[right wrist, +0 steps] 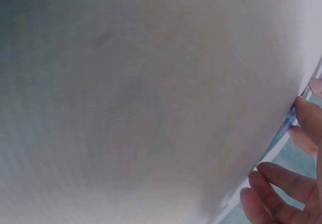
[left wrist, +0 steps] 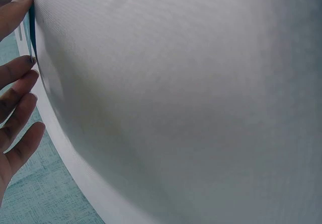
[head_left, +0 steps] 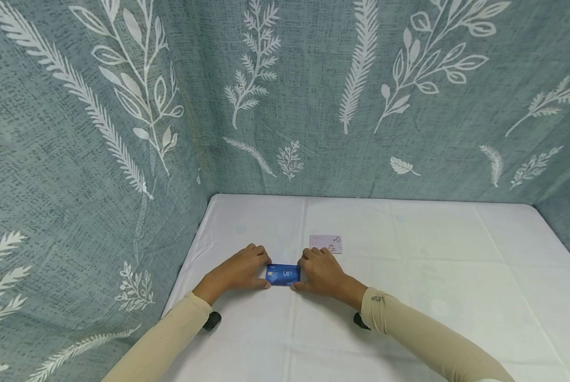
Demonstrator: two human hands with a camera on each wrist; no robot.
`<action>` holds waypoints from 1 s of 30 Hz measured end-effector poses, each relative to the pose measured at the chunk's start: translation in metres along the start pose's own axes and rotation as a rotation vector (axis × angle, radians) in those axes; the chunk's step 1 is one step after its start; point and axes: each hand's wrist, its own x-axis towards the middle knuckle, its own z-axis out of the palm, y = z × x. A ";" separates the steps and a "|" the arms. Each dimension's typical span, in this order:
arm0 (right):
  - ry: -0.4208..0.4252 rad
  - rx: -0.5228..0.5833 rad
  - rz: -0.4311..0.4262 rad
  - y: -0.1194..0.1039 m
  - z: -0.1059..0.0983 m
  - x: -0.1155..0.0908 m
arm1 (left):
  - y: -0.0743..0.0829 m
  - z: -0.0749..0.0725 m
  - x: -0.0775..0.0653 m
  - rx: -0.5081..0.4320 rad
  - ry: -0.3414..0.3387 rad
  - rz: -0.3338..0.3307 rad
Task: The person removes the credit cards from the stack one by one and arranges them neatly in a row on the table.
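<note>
A blue card [head_left: 283,275] printed "VIP" lies flat on the white table between both hands. My left hand [head_left: 244,268] holds its left end, with the thumb at the near corner and the index finger at the far one. At the right end, my right hand [head_left: 324,274] grips the card in the same manner. Just past the right hand's knuckles lies a pale pink card [head_left: 330,241], its near edge partly covered by the fingers. Both wrist views show the blue card only edge-on, as a thin strip [left wrist: 32,30] beside the left fingertips and a strip [right wrist: 284,128] by the right ones.
A white cloth [head_left: 432,297] with fold lines covers the table. Grey-green curtains [head_left: 313,106] with white leaf prints hang behind and along the left side. Dark wrist-worn devices [head_left: 212,321] show beneath both forearms.
</note>
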 end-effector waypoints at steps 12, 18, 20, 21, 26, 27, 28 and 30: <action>-0.011 0.001 0.006 0.000 0.000 0.000 | -0.001 0.001 0.000 0.000 -0.011 -0.012; -0.008 0.006 0.012 0.000 0.001 0.000 | 0.000 0.000 0.001 0.001 -0.019 -0.020; -0.003 0.008 0.010 0.000 0.000 0.000 | 0.000 0.000 0.001 0.002 -0.021 -0.019; -0.001 0.009 0.009 0.000 0.000 0.000 | 0.000 -0.001 0.001 0.002 -0.022 -0.020; 0.006 0.012 0.003 0.000 -0.001 -0.001 | 0.001 -0.002 0.001 -0.005 -0.023 -0.020; 0.005 0.013 0.002 0.001 -0.001 -0.001 | 0.001 -0.003 0.002 -0.007 -0.023 -0.019; 0.005 0.013 0.001 0.001 -0.001 -0.001 | 0.001 -0.003 0.002 -0.007 -0.022 -0.018; 0.006 0.009 -0.004 0.003 -0.001 -0.001 | 0.001 -0.003 0.003 -0.005 -0.020 -0.014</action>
